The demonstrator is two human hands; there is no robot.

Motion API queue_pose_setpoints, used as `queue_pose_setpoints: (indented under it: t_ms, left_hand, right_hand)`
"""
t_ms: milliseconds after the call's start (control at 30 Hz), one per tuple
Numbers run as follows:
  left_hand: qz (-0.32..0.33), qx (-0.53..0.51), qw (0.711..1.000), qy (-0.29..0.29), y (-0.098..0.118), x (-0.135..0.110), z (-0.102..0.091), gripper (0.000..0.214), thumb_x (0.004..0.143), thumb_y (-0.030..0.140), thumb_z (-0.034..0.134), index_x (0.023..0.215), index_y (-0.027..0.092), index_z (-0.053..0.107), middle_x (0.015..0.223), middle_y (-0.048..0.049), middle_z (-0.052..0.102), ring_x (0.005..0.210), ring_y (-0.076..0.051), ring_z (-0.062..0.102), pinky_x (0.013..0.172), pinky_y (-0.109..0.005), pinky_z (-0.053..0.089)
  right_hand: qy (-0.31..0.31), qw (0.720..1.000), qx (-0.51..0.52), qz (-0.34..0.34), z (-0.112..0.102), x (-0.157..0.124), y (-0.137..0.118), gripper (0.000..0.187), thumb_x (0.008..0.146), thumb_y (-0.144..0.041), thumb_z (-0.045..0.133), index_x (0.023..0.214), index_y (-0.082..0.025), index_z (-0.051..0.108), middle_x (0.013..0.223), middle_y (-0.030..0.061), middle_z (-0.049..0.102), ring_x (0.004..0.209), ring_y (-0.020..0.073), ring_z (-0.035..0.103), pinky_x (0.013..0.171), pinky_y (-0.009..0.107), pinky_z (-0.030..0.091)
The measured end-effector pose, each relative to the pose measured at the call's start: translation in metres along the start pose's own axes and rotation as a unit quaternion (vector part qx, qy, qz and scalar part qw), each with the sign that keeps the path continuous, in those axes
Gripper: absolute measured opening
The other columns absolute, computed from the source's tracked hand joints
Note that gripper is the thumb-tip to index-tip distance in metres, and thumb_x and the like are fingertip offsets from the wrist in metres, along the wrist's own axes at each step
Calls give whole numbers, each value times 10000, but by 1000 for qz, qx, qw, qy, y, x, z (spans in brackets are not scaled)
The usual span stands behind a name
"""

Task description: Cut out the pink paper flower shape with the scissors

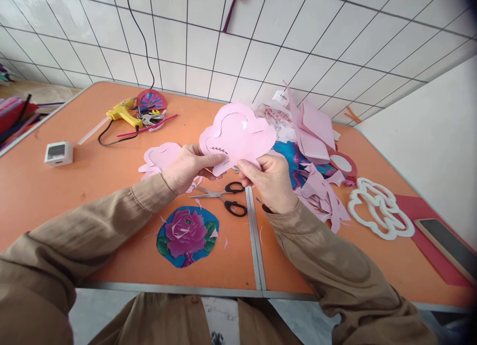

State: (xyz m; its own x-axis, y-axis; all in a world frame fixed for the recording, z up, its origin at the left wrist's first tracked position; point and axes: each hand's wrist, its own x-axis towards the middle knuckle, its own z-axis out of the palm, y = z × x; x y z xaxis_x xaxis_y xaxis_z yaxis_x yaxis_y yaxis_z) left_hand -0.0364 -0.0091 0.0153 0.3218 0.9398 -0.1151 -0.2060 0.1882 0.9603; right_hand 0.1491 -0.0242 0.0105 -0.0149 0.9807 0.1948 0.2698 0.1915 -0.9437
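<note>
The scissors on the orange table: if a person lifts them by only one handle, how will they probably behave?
The scissors may swing loosely around their pivot, because the blades stand open. They probably feel rather heavy for their size, since the blades look like metal. They seem unlikely to roll if pushed, as they lie flat on the orange table.

At the left of the orange bench point(44, 196), a hand could pass widely between the small white box point(58, 153) and the flat pink cloud-shaped paper pieces point(162, 158). Farther back, the yellow glue gun point(126, 115) obstructed. The black-handled metal scissors point(216, 193) lay just below the left hand point(191, 167). Pink paper scraps point(322, 196) almost closed the way to the white cloud-shaped frame point(380, 202).
</note>
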Motion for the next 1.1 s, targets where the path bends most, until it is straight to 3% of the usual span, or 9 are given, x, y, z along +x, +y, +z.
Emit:
queue_pose_setpoints:
  t_ms: [400,567,800,967,1100]
  left_hand:
    - [-18,-11,999,-48,2,4,-8,177,677,291,853,758,154,775,772,-33,744,703,-131,635,672,-265,519]
    - [-65,-36,996,-52,5,1,-6,226,664,301,868,786,137,772,795,-44,729,748,-139,632,707,-277,507]
    - [-81,-62,994,-49,10,-5,0,273,594,255,902,773,117,749,760,-46,703,699,-132,607,667,-273,490]
    - [-111,-70,990,-60,9,-5,1,290,607,311,909,750,125,739,695,-32,662,634,-112,583,574,-235,496]
    - [-87,-70,993,-46,10,-6,4,305,560,262,926,750,122,733,699,-21,662,640,-109,579,573,-231,483]
  right_hand:
    - [-27,998,-46,-38,-7,3,-3,336,773,-337,691,476,-205,607,416,-20,600,373,104,550,385,214,461]
    - [-50,997,-38,-43,-10,4,-6,324,762,-358,692,492,-207,595,446,-19,607,385,107,546,393,228,461]
    - [-60,997,-28,-39,-14,5,-7,290,746,-384,702,537,-197,630,485,-8,619,405,107,536,409,242,453]
    - [-76,996,-12,-47,-16,6,-8,294,739,-395,732,553,-191,631,488,-7,620,413,107,539,415,242,452]
    - [-89,995,50,-22,-15,7,-5,302,751,-404,747,581,-182,634,526,-2,633,421,102,539,416,244,449]
